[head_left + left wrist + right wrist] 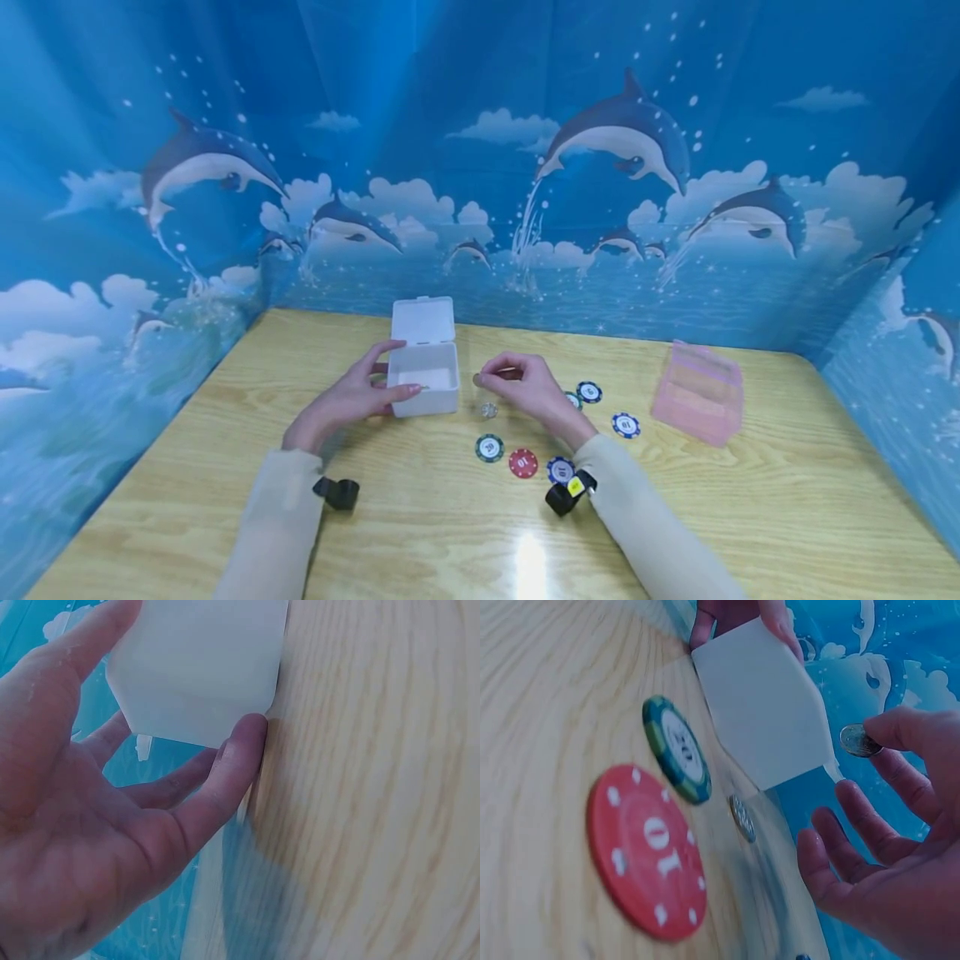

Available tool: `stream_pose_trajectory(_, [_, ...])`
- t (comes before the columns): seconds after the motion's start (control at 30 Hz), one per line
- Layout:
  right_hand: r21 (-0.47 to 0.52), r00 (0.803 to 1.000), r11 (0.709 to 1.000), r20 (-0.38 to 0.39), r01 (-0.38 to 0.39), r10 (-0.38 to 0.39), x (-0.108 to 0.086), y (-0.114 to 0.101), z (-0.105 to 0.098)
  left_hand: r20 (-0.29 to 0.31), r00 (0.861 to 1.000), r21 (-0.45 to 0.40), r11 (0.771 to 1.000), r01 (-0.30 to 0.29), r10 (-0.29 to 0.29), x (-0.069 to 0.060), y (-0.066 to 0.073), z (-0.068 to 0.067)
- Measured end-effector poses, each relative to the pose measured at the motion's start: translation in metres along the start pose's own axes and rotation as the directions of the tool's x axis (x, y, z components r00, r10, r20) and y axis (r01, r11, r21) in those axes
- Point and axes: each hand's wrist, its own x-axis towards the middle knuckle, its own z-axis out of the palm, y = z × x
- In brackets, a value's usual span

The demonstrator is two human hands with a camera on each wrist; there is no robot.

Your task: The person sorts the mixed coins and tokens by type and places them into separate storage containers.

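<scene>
A white lidded plastic box [425, 402] stands on the table with its lid tipped back. My left hand [352, 396] grips the box from the left, the thumb over its near rim and other fingers along its side. In the left wrist view, that hand [127, 802] holds round the box's end [202, 667]. To the right of the box, my right hand [528, 387] pinches a coin [859, 741] between thumb and index finger, other fingers loosely bent. Below it, another silvery coin [489, 409] lies on the table. A small goldish thing [425, 387] shows inside the box, too small to identify.
Poker chips lie around my right forearm: a green chip [490, 448], a red chip [523, 462], blue chips [626, 425] and others, some partly hidden by the arm. A pink translucent box [699, 396] stands at the right. Behind the table hangs a dolphin-print curtain [480, 150].
</scene>
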Motion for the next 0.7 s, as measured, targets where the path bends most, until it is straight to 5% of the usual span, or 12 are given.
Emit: stream_pose_trajectory(0.7, [0.133, 1.000, 0.991, 0.008, 0.003, -0.004, 0.017, -0.014, 0.029, 0.011, 1.000, -0.003, 1.000, 0.005, -0.005, -0.002, 0.002, 0.000])
